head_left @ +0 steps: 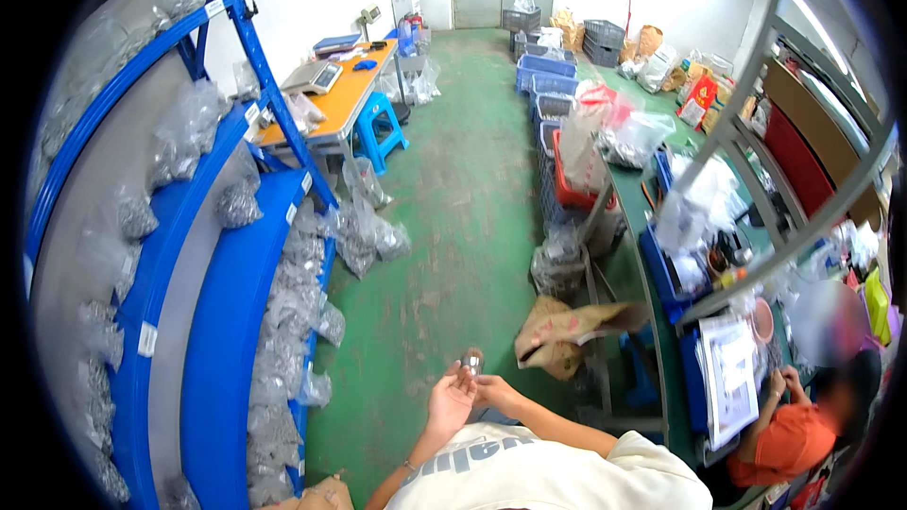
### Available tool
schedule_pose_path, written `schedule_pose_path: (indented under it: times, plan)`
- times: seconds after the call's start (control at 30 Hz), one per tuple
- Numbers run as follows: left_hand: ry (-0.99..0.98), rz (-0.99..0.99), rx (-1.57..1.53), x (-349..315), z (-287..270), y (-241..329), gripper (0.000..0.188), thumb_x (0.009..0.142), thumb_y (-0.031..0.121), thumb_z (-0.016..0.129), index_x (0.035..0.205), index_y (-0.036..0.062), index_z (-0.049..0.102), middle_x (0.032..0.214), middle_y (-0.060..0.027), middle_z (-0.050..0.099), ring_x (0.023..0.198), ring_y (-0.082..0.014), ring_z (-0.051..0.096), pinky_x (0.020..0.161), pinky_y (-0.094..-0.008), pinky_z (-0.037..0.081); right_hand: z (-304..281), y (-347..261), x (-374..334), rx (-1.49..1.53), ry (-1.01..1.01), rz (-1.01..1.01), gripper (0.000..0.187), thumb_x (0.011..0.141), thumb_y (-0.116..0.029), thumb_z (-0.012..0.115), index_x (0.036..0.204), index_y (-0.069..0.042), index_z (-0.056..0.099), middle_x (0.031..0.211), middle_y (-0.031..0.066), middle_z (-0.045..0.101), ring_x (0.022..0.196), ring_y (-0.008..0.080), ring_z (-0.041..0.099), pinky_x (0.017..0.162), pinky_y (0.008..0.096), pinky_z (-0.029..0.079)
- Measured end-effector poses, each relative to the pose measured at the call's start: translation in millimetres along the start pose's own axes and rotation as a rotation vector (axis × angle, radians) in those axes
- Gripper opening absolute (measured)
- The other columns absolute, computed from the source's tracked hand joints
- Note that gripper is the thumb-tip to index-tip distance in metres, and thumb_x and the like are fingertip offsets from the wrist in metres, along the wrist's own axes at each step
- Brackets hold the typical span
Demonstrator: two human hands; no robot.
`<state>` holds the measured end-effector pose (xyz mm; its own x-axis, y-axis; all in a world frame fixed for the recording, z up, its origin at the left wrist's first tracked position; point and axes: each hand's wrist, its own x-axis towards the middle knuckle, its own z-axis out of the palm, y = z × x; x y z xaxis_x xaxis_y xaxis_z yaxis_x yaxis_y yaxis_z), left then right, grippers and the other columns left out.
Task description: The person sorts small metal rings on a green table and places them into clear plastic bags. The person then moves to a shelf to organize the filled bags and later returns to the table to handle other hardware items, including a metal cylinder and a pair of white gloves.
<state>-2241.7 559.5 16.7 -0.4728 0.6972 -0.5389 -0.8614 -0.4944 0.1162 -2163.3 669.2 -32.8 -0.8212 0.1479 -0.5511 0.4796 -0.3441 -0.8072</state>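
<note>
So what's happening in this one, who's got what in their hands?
A person stands in a storeroom aisle on a green floor, both hands raised in front of the chest. The left hand and right hand together hold a small shiny object at the fingertips; what it is cannot be told. On the left, blue shelving carries clear bags of small metal parts. On the right, another person in an orange shirt sits at a cluttered green workbench.

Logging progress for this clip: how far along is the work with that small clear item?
Done: nothing visibly finished. In hand: both hands, left hand and right hand, hold a small clear packet up at chest height over the green floor. Left: many bagged parts sit along the blue shelves.
</note>
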Motion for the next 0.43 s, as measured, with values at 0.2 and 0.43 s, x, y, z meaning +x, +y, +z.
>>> schedule_pose_path:
  times: [0.2, 0.43]
  plan:
    - [0.204, 0.247, 0.672, 171.7, -14.2, 122.4, 0.030, 0.086, 0.011, 0.045, 0.113, -0.0010, 0.047, 0.099, -0.0170, 0.059, 0.088, -0.0263, 0.059, 0.073, -0.0357, 0.049, -140.5, -32.9, 122.4, -1.097, -0.119, 0.031, 0.031, 0.077, -0.029, 0.059, 0.096, -0.005, 0.063, 0.093, 0.0187, 0.062, 0.085, 0.0301, 0.061, 0.074, 0.0397, 0.046]
    - [0.543, 0.185, 0.549, 241.2, -121.6, 237.7, 0.043, 0.088, 0.026, 0.042, 0.124, 0.0018, 0.035, 0.121, -0.0227, 0.044, 0.109, -0.0348, 0.047, 0.086, -0.0430, 0.042, -223.7, -131.9, 233.7, -0.803, -0.325, 0.138, 0.046, 0.077, -0.030, 0.061, 0.109, 0.003, 0.056, 0.100, 0.0161, 0.062, 0.090, 0.0248, 0.059, 0.076, 0.0343, 0.045]
